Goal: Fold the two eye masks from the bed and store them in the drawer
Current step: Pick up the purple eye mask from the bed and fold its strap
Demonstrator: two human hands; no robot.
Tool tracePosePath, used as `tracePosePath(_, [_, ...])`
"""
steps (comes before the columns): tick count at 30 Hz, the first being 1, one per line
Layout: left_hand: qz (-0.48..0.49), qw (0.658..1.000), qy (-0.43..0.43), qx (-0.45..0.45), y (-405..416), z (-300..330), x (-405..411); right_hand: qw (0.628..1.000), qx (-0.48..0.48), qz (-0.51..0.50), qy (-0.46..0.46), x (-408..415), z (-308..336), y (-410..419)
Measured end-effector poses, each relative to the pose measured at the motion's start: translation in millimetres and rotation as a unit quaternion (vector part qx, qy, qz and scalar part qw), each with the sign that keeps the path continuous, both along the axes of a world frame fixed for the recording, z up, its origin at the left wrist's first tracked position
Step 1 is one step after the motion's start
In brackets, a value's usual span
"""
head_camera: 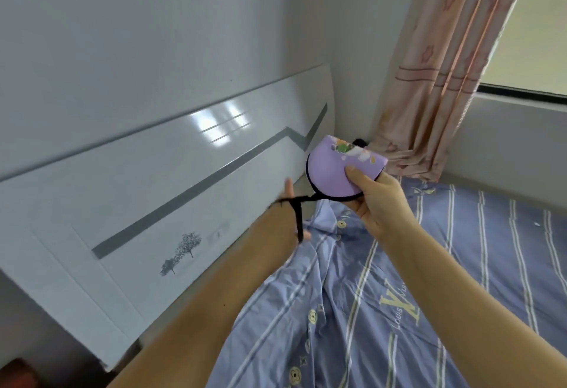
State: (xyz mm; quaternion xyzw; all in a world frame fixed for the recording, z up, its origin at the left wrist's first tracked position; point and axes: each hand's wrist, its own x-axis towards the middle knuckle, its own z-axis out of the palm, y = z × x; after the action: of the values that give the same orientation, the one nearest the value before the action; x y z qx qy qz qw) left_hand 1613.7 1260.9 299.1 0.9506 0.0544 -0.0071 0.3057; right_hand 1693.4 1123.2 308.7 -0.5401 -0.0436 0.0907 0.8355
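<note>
- Bed sheet [460,265], blue striped: large gold "LV" monogram, "LOUIS" printed alongside; following letters cut by a fold, unreadable.
- No other readable text.

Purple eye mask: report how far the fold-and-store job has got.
Done: the purple eye mask is off the bed and looks folded in half. In hand: the right hand pinches it, while its black strap is stretched around the left hand. Left: securing the strap, then storing it. Neither a second mask nor the drawer is in view.
</note>
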Motion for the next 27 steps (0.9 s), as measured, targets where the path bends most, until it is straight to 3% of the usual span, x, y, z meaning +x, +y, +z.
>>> tracePosePath(2, [-0.007,0.983,-0.178,-0.046,4,2,3,0.997,0.034,0.047,0.06,-1,-8,1])
tracePosePath(4, [-0.091,0.94,-0.326,0.044,7,10,1,0.982,0.01,0.16,0.099,-3,-7,-6])
tracePosePath(6, [-0.195,0.882,-0.409,0.127,8,11,3,0.953,-0.096,0.282,0.051,1,-2,-19])
tracePosePath(8, [-0.248,0.857,-0.439,0.11,6,11,1,0.904,-0.256,0.335,-0.069,7,3,-29])
tracePosePath(10, [-0.265,0.852,-0.445,0.076,0,10,-1,0.858,-0.362,0.33,-0.153,7,9,-30])
tracePosePath(13, [-0.294,0.849,-0.435,0.056,-9,11,-6,0.804,-0.403,0.363,-0.245,-1,17,-25])
tracePosePath(15, [-0.31,0.832,-0.453,0.077,-12,13,-10,0.778,-0.42,0.391,-0.254,-8,21,-23])
tracePosePath(18, [-0.334,0.799,-0.484,0.124,-16,15,-17,0.775,-0.382,0.434,-0.254,-18,27,-19])
tracePosePath(22, [-0.341,0.758,-0.525,0.184,-16,15,-19,0.81,-0.295,0.451,-0.231,-20,25,-20])
tracePosePath(25, [-0.339,0.75,-0.53,0.203,-15,9,-20,0.822,-0.266,0.462,-0.199,-23,24,-17])
tracePosePath(27, [-0.337,0.755,-0.526,0.199,-12,5,-21,0.813,-0.297,0.448,-0.224,-26,25,-11])
